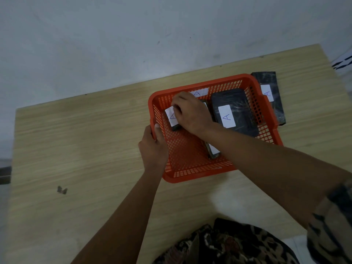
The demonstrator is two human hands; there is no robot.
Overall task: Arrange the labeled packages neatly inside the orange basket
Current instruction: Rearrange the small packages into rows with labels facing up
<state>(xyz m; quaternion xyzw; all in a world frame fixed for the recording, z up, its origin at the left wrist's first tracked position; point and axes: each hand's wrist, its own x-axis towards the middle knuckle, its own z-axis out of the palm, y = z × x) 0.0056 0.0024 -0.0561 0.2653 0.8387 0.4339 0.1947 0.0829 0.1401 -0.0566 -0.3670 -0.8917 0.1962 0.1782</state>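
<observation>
An orange plastic basket [186,159] sits on the wooden table. My left hand [153,147] grips its left rim, thumb inside. My right hand [190,111] is inside the basket at the far left, fingers closed on a small dark package with a white "A" label [172,118]. A larger dark package labeled "A" [231,113] lies flat at the basket's right side. Another labeled package [199,92] stands against the far wall, mostly hidden by my hand. A narrow package [213,151] peeks out under my right forearm. One long dark package labeled "A" [270,96] lies outside, right of the basket.
The light wooden table [85,149] extends to the left and front of the basket. A small dark scrap [62,190] lies at its left front. Grey floor lies beyond the table's far edge. Patterned clothing shows at the bottom.
</observation>
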